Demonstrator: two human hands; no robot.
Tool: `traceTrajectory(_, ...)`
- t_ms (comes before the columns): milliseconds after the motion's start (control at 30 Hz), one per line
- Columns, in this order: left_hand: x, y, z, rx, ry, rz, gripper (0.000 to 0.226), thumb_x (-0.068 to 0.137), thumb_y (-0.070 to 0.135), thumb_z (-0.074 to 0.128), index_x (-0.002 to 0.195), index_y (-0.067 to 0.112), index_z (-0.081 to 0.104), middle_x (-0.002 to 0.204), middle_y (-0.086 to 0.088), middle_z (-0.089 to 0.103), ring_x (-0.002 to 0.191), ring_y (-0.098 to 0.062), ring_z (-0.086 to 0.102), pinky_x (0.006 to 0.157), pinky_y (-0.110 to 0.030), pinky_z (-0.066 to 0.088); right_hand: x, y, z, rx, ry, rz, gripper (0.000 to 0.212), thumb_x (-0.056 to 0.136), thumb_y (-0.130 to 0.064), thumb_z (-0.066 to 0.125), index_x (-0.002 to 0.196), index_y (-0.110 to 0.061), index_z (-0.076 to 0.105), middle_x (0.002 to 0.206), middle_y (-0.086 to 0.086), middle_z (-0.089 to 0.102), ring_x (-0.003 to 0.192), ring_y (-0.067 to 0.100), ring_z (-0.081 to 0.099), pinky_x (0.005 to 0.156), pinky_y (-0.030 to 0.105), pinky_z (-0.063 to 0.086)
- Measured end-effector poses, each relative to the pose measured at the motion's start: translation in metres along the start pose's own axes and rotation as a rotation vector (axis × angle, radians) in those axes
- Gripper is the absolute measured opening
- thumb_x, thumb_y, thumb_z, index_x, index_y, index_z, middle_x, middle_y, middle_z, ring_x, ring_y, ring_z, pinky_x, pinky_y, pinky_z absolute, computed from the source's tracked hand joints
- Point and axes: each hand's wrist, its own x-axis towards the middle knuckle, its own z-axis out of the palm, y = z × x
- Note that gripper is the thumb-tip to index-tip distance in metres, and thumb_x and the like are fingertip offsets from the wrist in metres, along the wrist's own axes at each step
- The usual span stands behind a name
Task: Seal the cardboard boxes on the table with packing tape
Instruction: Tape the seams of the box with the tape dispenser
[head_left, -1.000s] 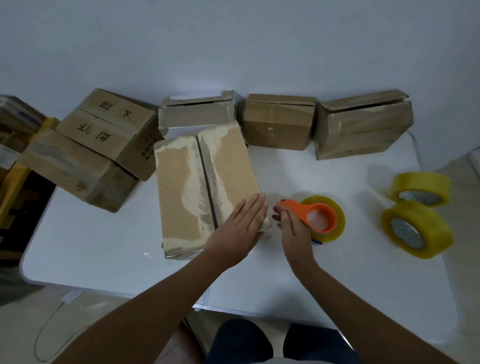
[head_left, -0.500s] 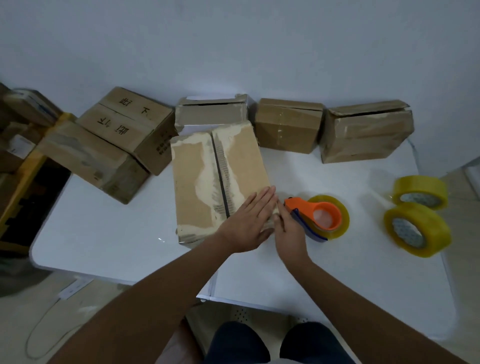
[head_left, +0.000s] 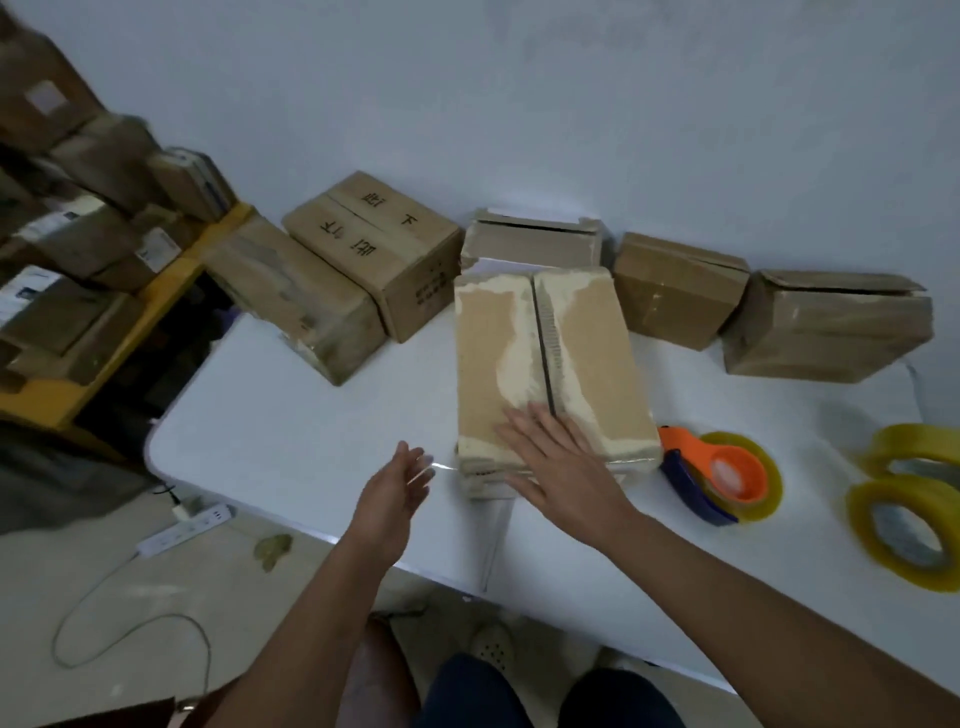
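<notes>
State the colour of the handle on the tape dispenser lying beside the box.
Orange, on the tape dispenser; the head view shows it clearly.

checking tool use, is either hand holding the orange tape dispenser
No: the orange tape dispenser lies on the table, apart from both hands.

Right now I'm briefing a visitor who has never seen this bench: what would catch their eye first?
First, the box mid-table with its open seam, the right hand flat on its near end and the left hand open beside it. Next, the orange tape dispenser just right of the box, with two yellow tape rolls at the table's right edge. Behind, more boxes line the wall.
</notes>
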Motion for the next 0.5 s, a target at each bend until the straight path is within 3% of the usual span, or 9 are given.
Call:
traceTrajectory(100,-0.005,-0.006,-0.001,-0.081,-0.124,-0.013,0.042,0.100,0.046,0.050,0.113,0.010,0.068,0.101,-0.002,0.073,0.096,-0.015,0.069,0.085,-0.028,0.050,0.022,-0.009,0.006,-0.123,-0.069,-0.075,0.062,0.097,-0.058,0.033,0.151,-0.030,0.028,0.162,-0.006,0.020,0.150,0.025,0.015,0.118,0.048,0.017)
traceTrajectory(167,-0.007,-0.007,-0.003,-0.048,-0.141,0.029,0.028,0.098,0.034,0.060,0.106,0.010,0.070,0.094,-0.003,0.072,0.090,-0.014,0.068,0.082,-0.027,0.051,0.031,-0.013,0.011,-0.167,-0.086,-0.087,0.060,0.098,-0.058,0.030,0.152,-0.033,0.023,0.162,-0.006,0.019,0.150,0.026,0.016,0.118,0.051,0.021)
traceTrajectory(300,-0.005,-0.008,-0.010,-0.017,-0.160,0.075,0.008,0.092,0.016,0.069,0.097,0.010,0.072,0.089,-0.004,0.069,0.082,-0.013,0.065,0.083,-0.026,0.052,0.032,-0.016,0.024,-0.259,-0.103,-0.069,0.058,0.102,-0.054,0.020,0.156,-0.033,0.010,0.164,-0.003,0.011,0.150,0.028,0.013,0.115,0.052,0.026)
traceTrajectory(500,-0.002,-0.007,-0.011,0.080,-0.114,0.202,0.015,0.092,0.016,0.069,0.100,0.004,0.072,0.089,-0.004,0.070,0.085,-0.012,0.065,0.087,-0.026,0.053,0.035,-0.016,0.023,-0.249,-0.119,-0.054,0.059,0.102,-0.055,0.018,0.156,-0.033,0.012,0.164,-0.004,0.011,0.150,0.027,0.015,0.114,0.051,0.030)
